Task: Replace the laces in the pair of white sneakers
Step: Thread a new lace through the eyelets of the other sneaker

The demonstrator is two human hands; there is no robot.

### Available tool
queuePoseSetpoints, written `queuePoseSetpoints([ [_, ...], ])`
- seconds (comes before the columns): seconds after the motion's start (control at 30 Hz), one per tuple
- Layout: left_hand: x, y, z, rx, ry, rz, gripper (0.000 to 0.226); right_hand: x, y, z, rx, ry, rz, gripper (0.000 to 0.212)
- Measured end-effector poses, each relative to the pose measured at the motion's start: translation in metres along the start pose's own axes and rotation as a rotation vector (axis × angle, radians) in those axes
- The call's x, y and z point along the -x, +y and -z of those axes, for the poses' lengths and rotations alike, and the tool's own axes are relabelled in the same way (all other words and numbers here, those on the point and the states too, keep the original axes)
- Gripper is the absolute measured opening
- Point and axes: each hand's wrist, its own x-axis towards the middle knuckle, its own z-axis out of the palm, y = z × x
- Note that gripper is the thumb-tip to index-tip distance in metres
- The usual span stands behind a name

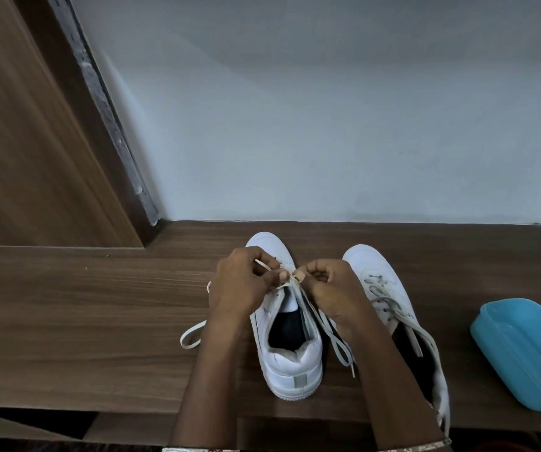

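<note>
Two white sneakers stand side by side on the wooden table [99, 305], toes pointing away from me. Over the left sneaker [290, 357], my left hand [246, 285] pinches one end of its cream lace [194, 336]. My right hand [331, 288] pinches the other strand at the top eyelets, where the two hands meet. Loose lace loops hang off both sides of that shoe. The right sneaker [380, 282] sits partly behind my right forearm, its grey-white lace [426, 334] loosely threaded and trailing over the heel.
A light blue plastic tub [523, 350] lies at the table's right edge. A pale wall rises behind the table and a brown wooden door [27, 141] stands at the left. The table's front edge runs just below the shoes.
</note>
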Motion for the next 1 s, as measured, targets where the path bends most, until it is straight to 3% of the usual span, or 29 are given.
queuePoseSetpoints([
  [0.13, -0.003, 0.003, 0.004, -0.076, 0.008, -0.160, 0.010, 0.001, -0.012, 0.006, 0.039, 0.172, 0.133, 0.012],
  [0.23, 0.001, 0.011, 0.000, -0.153, -0.085, -0.233, 0.022, 0.004, -0.026, 0.014, -0.043, 0.180, 0.236, 0.016],
  [0.33, 0.001, 0.017, -0.001, -0.183, -0.010, -0.305, 0.023, 0.008, -0.040, 0.019, -0.183, 0.170, 0.319, 0.016],
  [0.47, 0.008, 0.040, 0.018, 0.123, 0.086, -0.372, 0.008, 0.013, -0.049, 0.032, -0.462, 0.065, 0.297, 0.010],
  [0.63, 0.019, 0.059, 0.039, 0.587, 0.095, -0.322, 0.012, 0.015, -0.039, 0.030, -0.350, -0.217, 0.177, 0.018],
  [0.73, 0.024, 0.064, 0.046, 0.870, 0.051, -0.252, 0.014, 0.016, -0.031, 0.017, -0.131, -0.385, 0.264, 0.019],
  [0.83, 0.028, 0.064, 0.056, 1.127, 0.026, -0.160, 0.014, 0.012, -0.024, 0.006, 0.017, -0.292, 0.352, 0.015],
  [1.0, 0.024, 0.048, 0.083, 1.499, 0.154, -0.020, 0.013, 0.008, -0.019, 0.009, 0.109, 0.022, 0.404, 0.011],
])
